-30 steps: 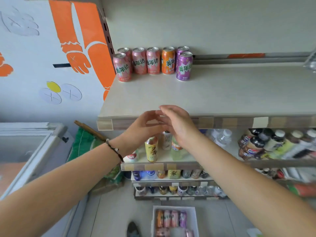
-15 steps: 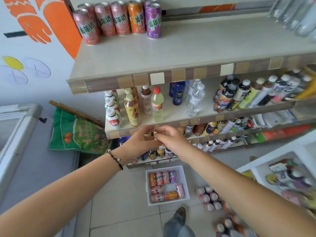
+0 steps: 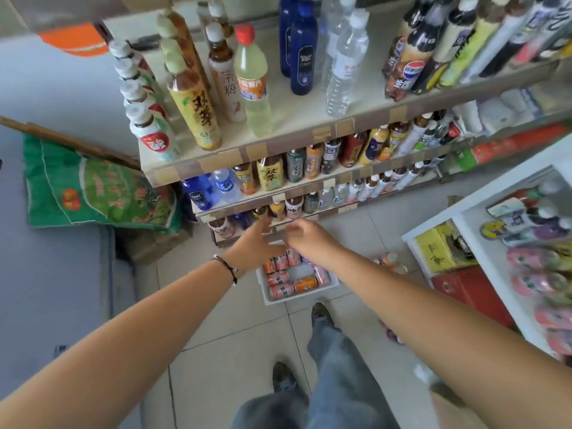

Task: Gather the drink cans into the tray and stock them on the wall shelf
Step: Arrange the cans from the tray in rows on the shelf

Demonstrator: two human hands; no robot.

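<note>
Floor (image 3: 235,329): pale tiles run from the shelving to the person's feet, with bare tile left and right of the tray.
Wall shelf (image 3: 297,134): tiered boards packed with upright bottles; front edges carry tan label strips.
White rack (image 3: 483,212): stands at right, crowding that side of the aisle.
Green sack (image 3: 93,187): slumps on the floor left of the shelf.
Tray (image 3: 301,297): white, on the floor just before the lowest tier, partly under both hands.
Drink cans (image 3: 291,278): pink and orange, lying inside the tray; more lie loose on tiles to its right.
Left hand (image 3: 253,246): fingers straight, holding nothing, above the tray.
Right hand (image 3: 305,235): fingers loosely curled, empty.
</note>
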